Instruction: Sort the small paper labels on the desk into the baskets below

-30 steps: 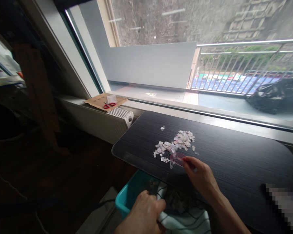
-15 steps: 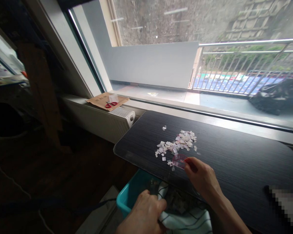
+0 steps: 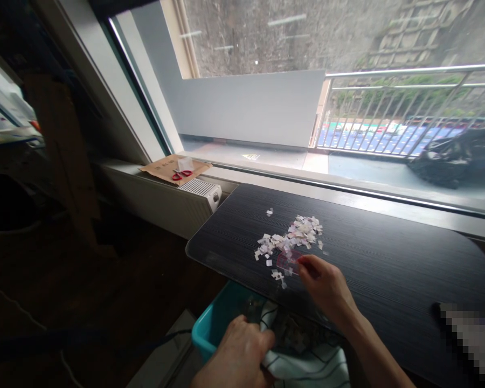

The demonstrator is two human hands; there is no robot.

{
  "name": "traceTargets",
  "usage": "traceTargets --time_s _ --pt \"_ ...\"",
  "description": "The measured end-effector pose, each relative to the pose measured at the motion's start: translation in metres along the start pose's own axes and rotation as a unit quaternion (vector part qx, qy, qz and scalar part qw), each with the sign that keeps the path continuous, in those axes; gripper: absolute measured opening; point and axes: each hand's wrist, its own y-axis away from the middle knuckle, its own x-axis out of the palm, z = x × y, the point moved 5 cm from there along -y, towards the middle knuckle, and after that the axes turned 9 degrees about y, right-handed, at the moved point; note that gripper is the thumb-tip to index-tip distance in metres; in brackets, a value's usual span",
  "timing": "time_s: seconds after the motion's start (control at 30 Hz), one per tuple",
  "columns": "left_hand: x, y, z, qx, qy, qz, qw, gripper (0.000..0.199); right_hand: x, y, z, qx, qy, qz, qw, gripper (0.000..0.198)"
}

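On the black tabletop [image 3: 372, 253] lies a loose heap of small white paper pieces [image 3: 303, 231], with a few strays around it. My right hand [image 3: 321, 275] pinches a thin, see-through pink plastic piece [image 3: 285, 261] at the near side of the heap. Below the table's front edge stands a teal plastic bin [image 3: 210, 323]. A pale green sheet with dark lines [image 3: 307, 366] hangs over its near rim. My left hand [image 3: 238, 350] is closed over the bin's near side, gripping the sheet; its fingertips are partly hidden. Jumbled scraps [image 3: 293, 331] show inside the bin.
Red-handled scissors [image 3: 181, 175] and a small clear box [image 3: 185, 164] rest on brown cardboard [image 3: 157, 168] above a radiator [image 3: 200, 188]. A window ledge [image 3: 347, 202] runs behind the table. At right is a blurred-out object [image 3: 469, 334]; a pale cable [image 3: 20, 307] crosses the dark floor.
My right hand has moved slightly left with the pink plastic piece, now closer against the heap. The left hand keeps its hold at the bin. The whole view has shifted a little.
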Motion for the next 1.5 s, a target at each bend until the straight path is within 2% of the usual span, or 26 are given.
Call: traceTargets --time_s 0.1,0.23,0.4,0.53,0.7,0.83,1.0,1.17,1.3,1.5 --pt "0.001 0.000 0.001 0.001 -0.005 -0.007 1.000 0.020 0.002 0.003 0.001 -0.024 -0.007 0.019 1.000 0.021" --pt "0.001 -0.001 0.000 0.003 -0.009 0.004 1.000 0.020 -0.001 0.003 -0.003 -0.005 -0.004 -0.014 1.000 0.022" --pt "-0.001 -0.001 -0.002 0.012 -0.014 0.006 1.000 0.018 0.001 0.003 -0.002 -0.027 -0.018 0.009 0.999 0.020" --pt "-0.002 -0.001 -0.004 0.014 -0.011 0.000 1.000 0.019 -0.002 0.002 -0.005 -0.007 -0.005 -0.010 1.000 0.019" --pt "-0.005 -0.003 -0.007 0.015 -0.016 0.010 1.000 0.019 -0.001 0.003 0.001 -0.048 -0.014 0.008 0.999 0.019" --pt "-0.005 -0.004 -0.007 0.020 -0.016 0.005 1.000 0.019 -0.004 0.003 0.000 -0.025 0.003 -0.016 1.000 0.018" --pt "-0.003 -0.003 -0.005 0.017 -0.007 0.008 1.000 0.021 -0.001 0.003 0.001 -0.037 -0.014 0.009 0.999 0.018" --pt "0.001 -0.001 -0.001 0.012 -0.011 -0.003 1.000 0.021 -0.006 0.003 -0.010 -0.001 -0.007 -0.022 1.000 0.020" --pt "0.004 -0.001 0.002 0.012 -0.009 -0.015 1.000 0.021 -0.009 0.009 -0.012 -0.004 -0.012 -0.016 1.000 0.020" --pt "0.004 0.000 0.001 0.004 -0.006 0.000 1.000 0.022 -0.012 0.019 -0.014 0.000 0.017 -0.018 1.000 0.021"
